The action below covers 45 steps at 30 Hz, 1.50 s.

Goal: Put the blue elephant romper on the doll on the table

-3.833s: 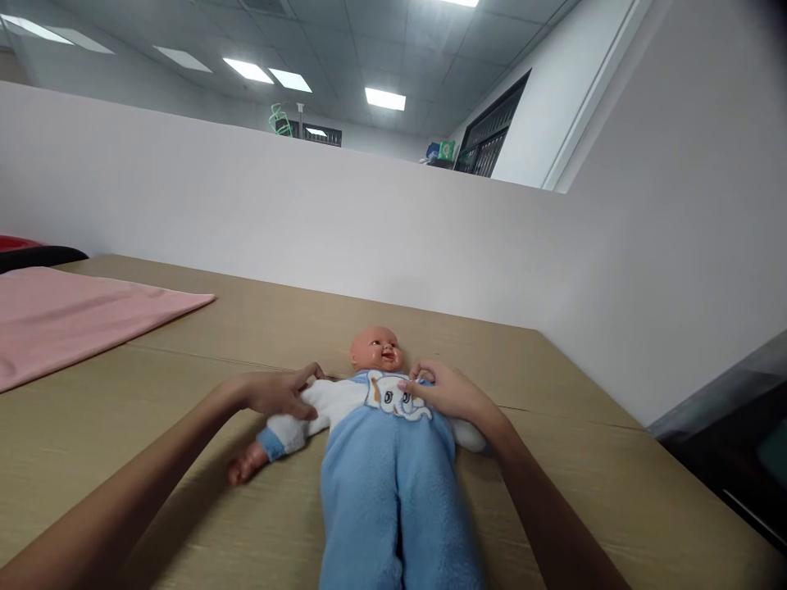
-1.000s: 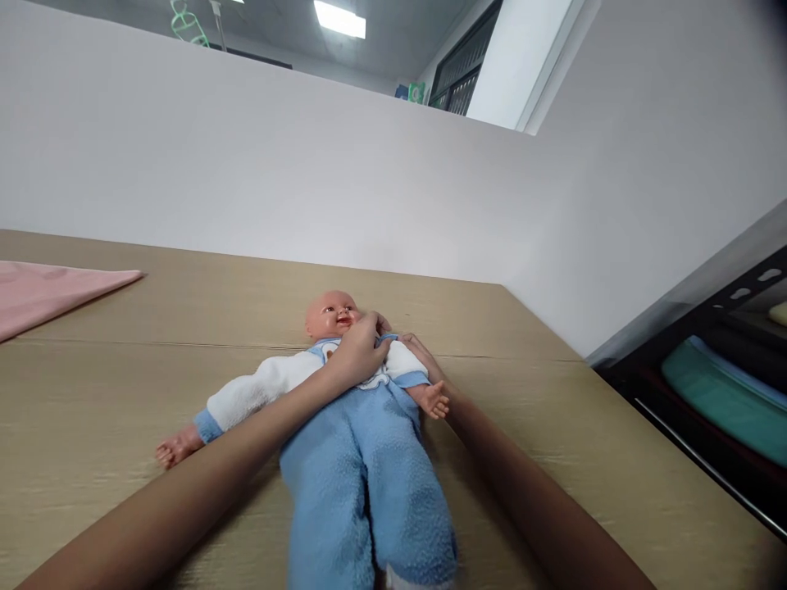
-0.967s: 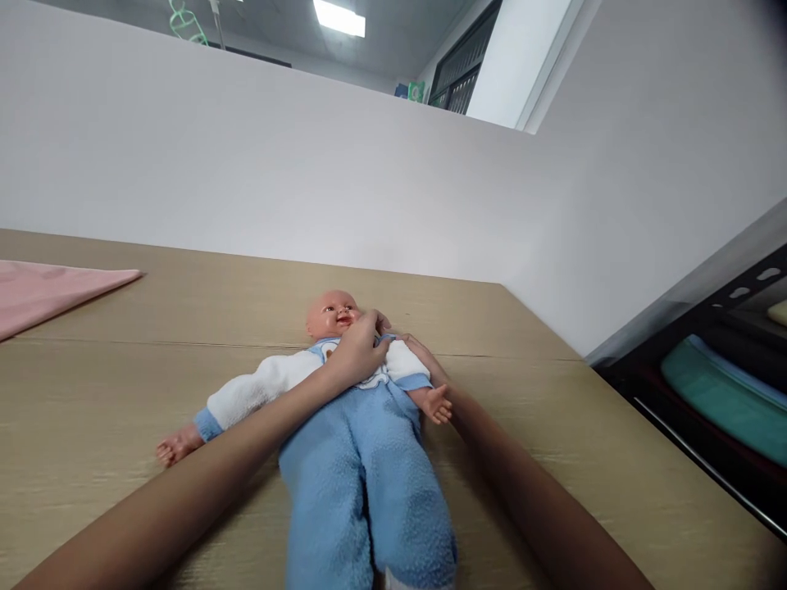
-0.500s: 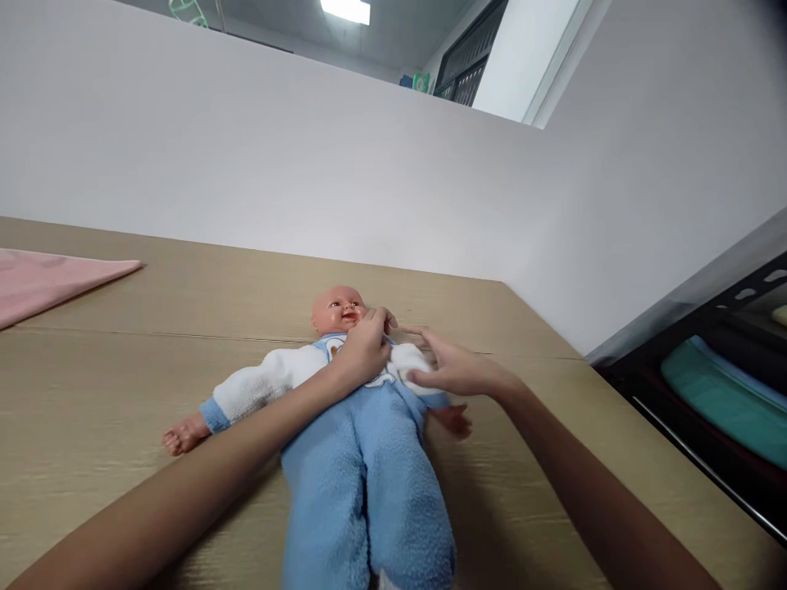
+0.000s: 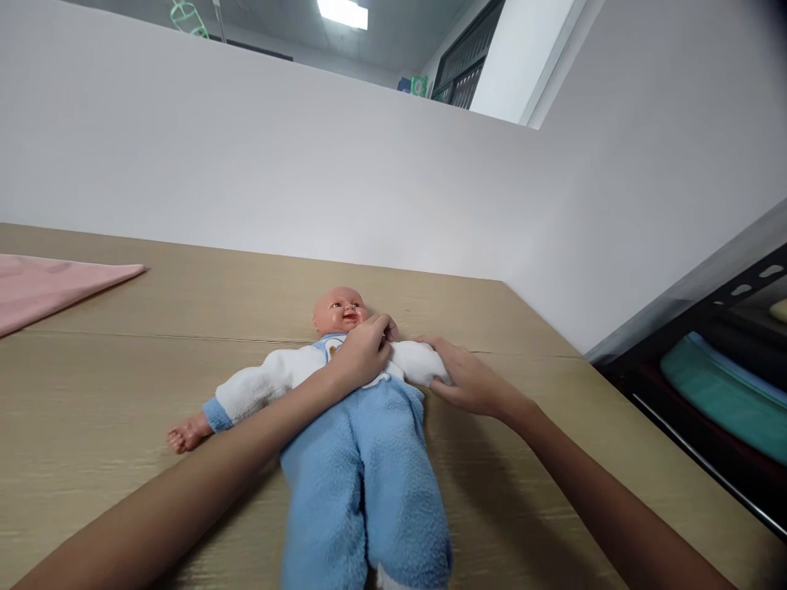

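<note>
A baby doll (image 5: 369, 459) in a blue and white fleece outfit lies on its back, its head toward the wall. My left hand (image 5: 364, 354) reaches across its chest, fingers curled over the shoulder on the right side, just below the chin. Wrapped around the white sleeve (image 5: 415, 362) on that same side is my right hand (image 5: 468, 378), thumb underneath and fingers above. The doll's hand on this side is hidden behind my right hand. Its other arm (image 5: 255, 385) stretches out to the left, past my left forearm.
The doll lies on a wooden tabletop (image 5: 111, 385) that meets a white wall (image 5: 276, 172). A folded pink cloth (image 5: 58, 287) lies at the far left. On the right, a black rack (image 5: 639, 385) holds folded green cloth (image 5: 725, 401).
My right hand has closed around the doll's sleeve and drawn that arm outward and up, so it no longer hangs beside the body. My left hand stays at the shoulder.
</note>
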Each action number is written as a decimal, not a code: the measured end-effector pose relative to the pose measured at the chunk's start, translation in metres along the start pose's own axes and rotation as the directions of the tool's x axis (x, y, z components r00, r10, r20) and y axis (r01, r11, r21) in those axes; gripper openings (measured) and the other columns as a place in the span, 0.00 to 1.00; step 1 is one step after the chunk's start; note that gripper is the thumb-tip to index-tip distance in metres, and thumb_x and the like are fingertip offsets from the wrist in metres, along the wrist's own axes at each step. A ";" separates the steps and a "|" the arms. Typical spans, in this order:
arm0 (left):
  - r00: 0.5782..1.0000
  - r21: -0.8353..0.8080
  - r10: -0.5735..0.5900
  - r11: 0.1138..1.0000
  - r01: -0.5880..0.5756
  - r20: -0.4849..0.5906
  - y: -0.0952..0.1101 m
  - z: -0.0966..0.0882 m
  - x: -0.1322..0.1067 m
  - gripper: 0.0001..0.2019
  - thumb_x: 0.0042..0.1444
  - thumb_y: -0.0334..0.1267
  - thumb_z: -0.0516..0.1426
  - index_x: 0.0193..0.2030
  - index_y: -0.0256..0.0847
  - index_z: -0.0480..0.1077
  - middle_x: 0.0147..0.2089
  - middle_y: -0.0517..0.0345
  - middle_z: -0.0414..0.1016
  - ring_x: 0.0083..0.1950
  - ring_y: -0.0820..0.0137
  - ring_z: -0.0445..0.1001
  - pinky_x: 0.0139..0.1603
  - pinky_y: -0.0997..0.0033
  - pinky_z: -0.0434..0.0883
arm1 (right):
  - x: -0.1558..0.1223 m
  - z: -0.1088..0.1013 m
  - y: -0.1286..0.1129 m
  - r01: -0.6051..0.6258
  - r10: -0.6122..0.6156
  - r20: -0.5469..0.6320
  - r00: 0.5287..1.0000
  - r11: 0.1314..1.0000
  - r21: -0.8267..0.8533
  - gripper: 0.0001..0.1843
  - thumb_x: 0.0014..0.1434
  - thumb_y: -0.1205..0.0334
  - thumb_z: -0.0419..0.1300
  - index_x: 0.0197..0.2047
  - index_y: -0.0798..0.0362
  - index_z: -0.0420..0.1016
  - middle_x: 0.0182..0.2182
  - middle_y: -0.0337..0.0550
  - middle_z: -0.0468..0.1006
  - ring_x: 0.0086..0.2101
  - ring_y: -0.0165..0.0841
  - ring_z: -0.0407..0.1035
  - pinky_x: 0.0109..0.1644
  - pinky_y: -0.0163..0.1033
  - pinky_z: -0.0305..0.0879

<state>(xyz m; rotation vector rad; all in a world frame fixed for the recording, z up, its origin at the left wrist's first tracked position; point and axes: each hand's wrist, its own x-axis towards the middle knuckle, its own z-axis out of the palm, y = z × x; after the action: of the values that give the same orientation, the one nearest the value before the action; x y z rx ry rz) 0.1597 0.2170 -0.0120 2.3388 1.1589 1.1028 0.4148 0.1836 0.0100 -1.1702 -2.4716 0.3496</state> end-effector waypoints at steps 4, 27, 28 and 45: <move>1.000 0.058 0.025 0.998 -0.024 -0.007 0.006 -0.001 -0.003 0.13 0.58 0.21 0.53 0.44 0.42 0.69 0.47 0.48 0.78 0.52 0.55 0.73 0.55 0.55 0.70 | -0.015 0.008 0.013 -0.026 0.026 -0.104 0.994 1.000 0.006 0.34 0.62 0.66 0.64 0.71 0.50 0.66 0.64 0.56 0.78 0.62 0.53 0.73 0.68 0.60 0.67; 0.900 -0.133 -0.084 0.979 0.155 0.427 0.035 -0.020 -0.006 0.13 0.74 0.51 0.53 0.45 0.44 0.68 0.38 0.57 0.80 0.41 0.61 0.78 0.41 0.64 0.68 | -0.022 0.081 -0.021 -0.164 0.413 -0.040 0.910 0.446 0.880 0.26 0.66 0.31 0.64 0.46 0.46 0.78 0.40 0.45 0.82 0.44 0.44 0.78 0.49 0.47 0.78; 0.905 -0.160 -0.098 0.971 0.178 0.413 0.032 -0.018 -0.005 0.11 0.72 0.50 0.55 0.47 0.44 0.68 0.38 0.58 0.80 0.41 0.61 0.78 0.41 0.64 0.68 | -0.020 0.082 -0.022 -0.167 0.408 -0.035 0.912 0.449 0.878 0.25 0.65 0.32 0.66 0.46 0.46 0.77 0.39 0.44 0.82 0.43 0.43 0.77 0.48 0.46 0.77; 0.610 -0.088 0.513 0.804 -0.589 0.603 0.091 -0.023 -0.031 0.10 0.75 0.44 0.59 0.53 0.42 0.79 0.57 0.49 0.84 0.60 0.55 0.78 0.66 0.56 0.69 | -0.036 0.077 -0.004 -0.065 0.101 -0.222 0.970 0.984 0.164 0.06 0.64 0.57 0.60 0.41 0.50 0.74 0.40 0.46 0.80 0.42 0.44 0.72 0.51 0.49 0.63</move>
<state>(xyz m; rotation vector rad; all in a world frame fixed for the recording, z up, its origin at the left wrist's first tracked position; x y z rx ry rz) 0.1801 0.1352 0.0384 2.9158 0.2522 0.3236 0.3992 0.1483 -0.0662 -1.1797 -2.1608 0.3991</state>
